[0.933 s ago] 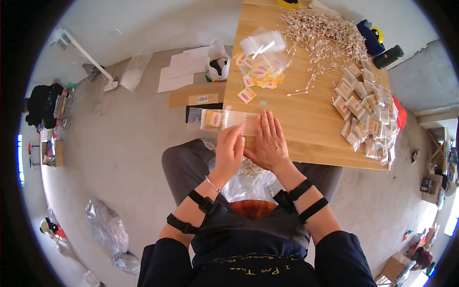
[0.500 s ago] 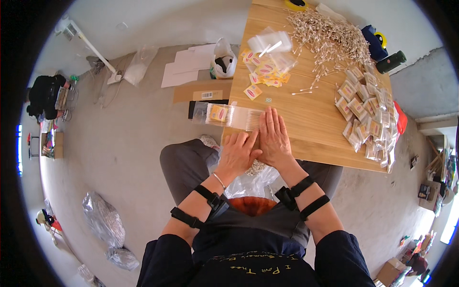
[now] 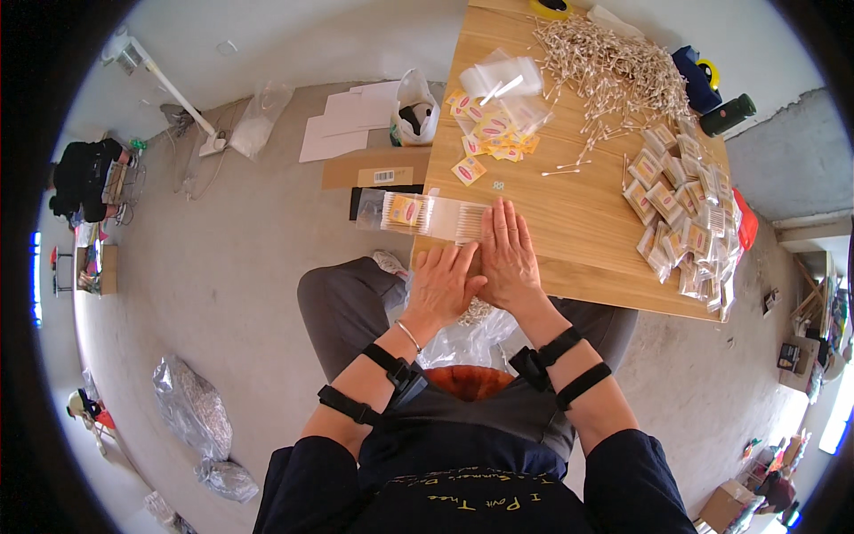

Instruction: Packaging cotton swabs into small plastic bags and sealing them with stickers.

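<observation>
My right hand [image 3: 507, 256] lies flat at the table's near left edge, open, its fingers stretched out together. Its side rests against a row of cotton swabs [image 3: 471, 222] lined up side by side. My left hand [image 3: 442, 283] is below that row, fingers loosely bent but apart, with its index fingertip by the swab ends and its thumb touching my right hand. Left of the row, a clear plastic sleeve [image 3: 372, 211] sticks out past the table edge. In it are more swabs [image 3: 425, 214] with a yellow card [image 3: 406, 210] over them. What lies under my palms is hidden.
Loose swabs [image 3: 614, 67] are heaped at the table's far side. Packed swab bags [image 3: 680, 209] pile up at the right. Yellow cards [image 3: 498, 138] and empty clear bags [image 3: 507, 78] lie far left. A cardboard box [image 3: 374, 169] stands beside the table.
Both hands and the row of swabs have shifted very slightly left. The sleeve's outer end has slid a little farther left too.
</observation>
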Action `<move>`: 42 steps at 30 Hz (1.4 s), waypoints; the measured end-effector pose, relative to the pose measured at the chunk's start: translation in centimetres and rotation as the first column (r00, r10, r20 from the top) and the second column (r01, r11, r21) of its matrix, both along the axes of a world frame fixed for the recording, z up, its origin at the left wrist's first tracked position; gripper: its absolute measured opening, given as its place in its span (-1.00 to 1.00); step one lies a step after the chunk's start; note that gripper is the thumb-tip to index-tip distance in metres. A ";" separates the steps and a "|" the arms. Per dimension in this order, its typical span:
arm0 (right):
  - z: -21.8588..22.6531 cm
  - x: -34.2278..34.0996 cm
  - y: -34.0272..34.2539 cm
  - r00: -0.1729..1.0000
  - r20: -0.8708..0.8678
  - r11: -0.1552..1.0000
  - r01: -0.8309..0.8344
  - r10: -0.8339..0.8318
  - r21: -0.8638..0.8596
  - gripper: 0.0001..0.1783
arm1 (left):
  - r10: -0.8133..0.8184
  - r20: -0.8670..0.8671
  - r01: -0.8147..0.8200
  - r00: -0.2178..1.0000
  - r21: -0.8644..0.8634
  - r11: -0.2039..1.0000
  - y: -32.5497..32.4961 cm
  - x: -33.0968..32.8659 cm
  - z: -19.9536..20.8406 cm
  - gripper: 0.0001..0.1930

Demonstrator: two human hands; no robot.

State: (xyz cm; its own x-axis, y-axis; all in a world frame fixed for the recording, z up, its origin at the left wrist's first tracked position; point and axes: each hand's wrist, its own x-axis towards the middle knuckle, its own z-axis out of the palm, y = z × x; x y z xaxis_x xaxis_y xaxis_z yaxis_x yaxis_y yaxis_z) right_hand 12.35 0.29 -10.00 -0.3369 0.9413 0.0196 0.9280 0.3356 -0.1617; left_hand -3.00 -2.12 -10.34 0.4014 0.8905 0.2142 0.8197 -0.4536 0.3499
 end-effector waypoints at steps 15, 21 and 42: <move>-0.3 0.0 -0.1 1.000 -0.013 0.999 0.006 -0.006 0.034 -0.12 | 0.015 0.002 -0.015 1.000 -0.011 1.000 0.4 0.6 0.3 -0.36; -0.4 0.1 -0.1 0.996 -0.087 0.999 0.002 0.001 0.039 -0.14 | 0.047 -0.002 -0.047 0.999 -0.067 0.997 0.7 0.9 1.1 -0.33; -0.4 -0.1 0.0 1.000 0.017 1.000 0.020 -0.020 -0.005 -0.16 | 0.036 0.022 -0.034 0.999 -0.088 0.996 1.9 1.2 1.6 -0.32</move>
